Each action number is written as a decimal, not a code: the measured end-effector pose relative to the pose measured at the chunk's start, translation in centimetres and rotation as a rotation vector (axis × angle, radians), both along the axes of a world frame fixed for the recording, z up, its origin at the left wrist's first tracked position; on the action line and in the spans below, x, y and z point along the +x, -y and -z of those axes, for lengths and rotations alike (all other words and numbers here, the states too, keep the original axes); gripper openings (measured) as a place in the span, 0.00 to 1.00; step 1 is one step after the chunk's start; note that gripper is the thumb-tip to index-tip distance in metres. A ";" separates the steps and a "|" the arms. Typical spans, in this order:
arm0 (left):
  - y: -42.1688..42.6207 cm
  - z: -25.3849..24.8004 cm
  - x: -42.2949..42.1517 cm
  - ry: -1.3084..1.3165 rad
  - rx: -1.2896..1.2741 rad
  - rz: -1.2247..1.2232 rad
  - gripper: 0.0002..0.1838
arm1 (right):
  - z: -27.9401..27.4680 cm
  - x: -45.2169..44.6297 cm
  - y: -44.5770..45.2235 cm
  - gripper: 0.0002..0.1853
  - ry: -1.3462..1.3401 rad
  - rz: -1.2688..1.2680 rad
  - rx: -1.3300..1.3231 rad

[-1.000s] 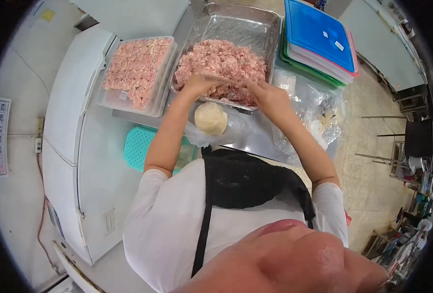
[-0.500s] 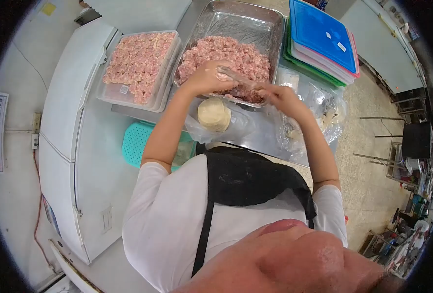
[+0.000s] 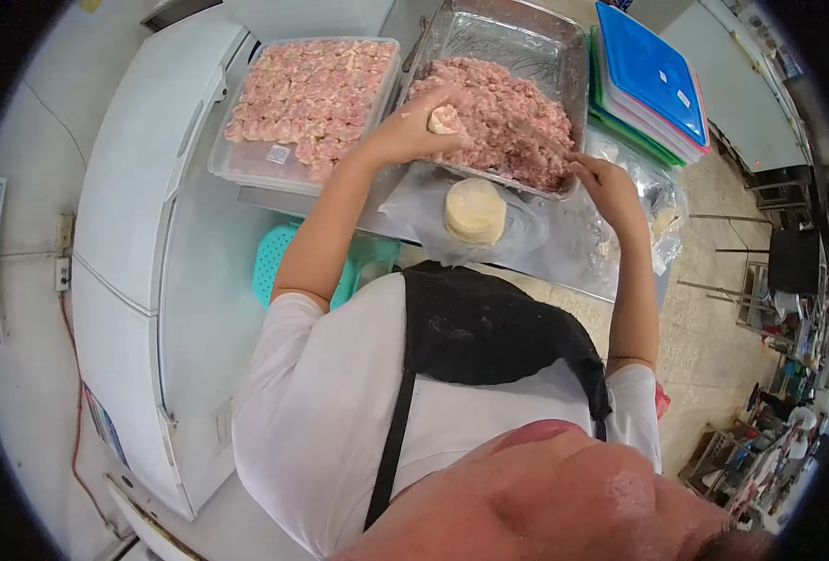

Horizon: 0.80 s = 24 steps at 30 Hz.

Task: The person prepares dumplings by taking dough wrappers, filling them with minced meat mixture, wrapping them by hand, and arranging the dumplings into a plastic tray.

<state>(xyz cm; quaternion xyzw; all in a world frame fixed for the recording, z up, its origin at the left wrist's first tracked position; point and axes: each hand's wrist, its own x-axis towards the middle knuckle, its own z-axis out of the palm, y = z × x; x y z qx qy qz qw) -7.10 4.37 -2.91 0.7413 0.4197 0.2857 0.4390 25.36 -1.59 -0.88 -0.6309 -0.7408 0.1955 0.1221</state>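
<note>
- Left hand (image 3: 414,129): ours, curled around one filled wrapper (image 3: 444,120), pale at the edge with pink filling showing; we hold it over the near left part of the metal tray.
- Right hand (image 3: 609,187): ours, grasping a thin utensil (image 3: 547,140) by its near end, at the tray's near right corner; its far part lies over the meat.
- Metal tray (image 3: 503,26): deep, rectangular, on the table (image 3: 569,266) in front of us; bare metal shows at its far end.
- Ground meat (image 3: 498,98): one pink heap, in the near part of the tray.
- Stack of wrappers (image 3: 475,212): round, pale yellow, lying on a plastic sheet (image 3: 414,208) between us and the tray.
- Plastic container (image 3: 251,157): to the left of the tray, bearing close-set filled pieces (image 3: 307,89); a white label (image 3: 279,153) shows near its front.
- Stack of lids (image 3: 648,70): blue uppermost, with white, pink and green edges below, just right of the tray.
- Clear plastic bag (image 3: 667,208): crumpled, right of our right hand; we cannot tell its contents.
- Turquoise basket (image 3: 266,265): perforated, below the container, partly behind our left forearm.
</note>
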 end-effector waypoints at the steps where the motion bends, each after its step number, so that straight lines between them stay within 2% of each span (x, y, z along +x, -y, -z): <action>1: 0.3 -0.5 -0.8 0.027 0.156 -0.009 0.29 | -1.4 -1.4 0.8 0.17 -0.160 -0.013 0.032; 2: 0.5 -0.9 -1.7 0.055 0.313 -0.022 0.28 | -2.1 -2.9 1.3 0.17 -0.321 -0.031 0.065; 3: 0.4 -0.9 -2.7 0.030 0.219 0.015 0.26 | -1.8 -4.5 1.5 0.19 -0.417 -0.125 0.121; 6: 2.5 -4.6 -5.4 -0.127 -0.008 -0.071 0.30 | -2.4 -11.9 2.1 0.16 -0.298 -0.291 0.170; 7: 2.0 -4.3 -6.5 -0.048 -0.164 -0.026 0.33 | -1.9 -13.0 1.9 0.14 -0.341 -0.258 0.106; 9: 1.9 -1.9 -9.2 -0.102 0.068 -0.158 0.27 | -2.1 -13.4 1.3 0.14 -0.324 -0.250 0.099; 10: 2.6 -2.5 -10.4 -0.132 0.183 -0.227 0.24 | -2.3 -13.3 1.1 0.14 -0.319 -0.248 0.095; 11: 2.9 -3.6 -12.3 -0.170 0.136 -0.155 0.28 | -2.7 -13.5 1.6 0.15 -0.362 -0.222 0.102; 14: 2.4 -2.0 -18.9 -0.144 0.218 -0.164 0.30 | 0.5 -12.1 2.4 0.15 -0.420 -0.086 0.205; 17: 2.3 0.5 -25.2 -0.157 0.184 -0.299 0.30 | 0.7 -11.2 4.7 0.15 -0.514 0.177 -0.101; 20: 2.7 4.3 -29.1 -0.398 0.575 -0.384 0.31 | 2.5 -11.2 7.1 0.16 -0.727 0.359 -0.063; 24: 4.2 3.5 -27.6 -0.413 0.398 -0.430 0.37 | 3.1 -11.6 9.0 0.16 -0.779 0.421 -0.074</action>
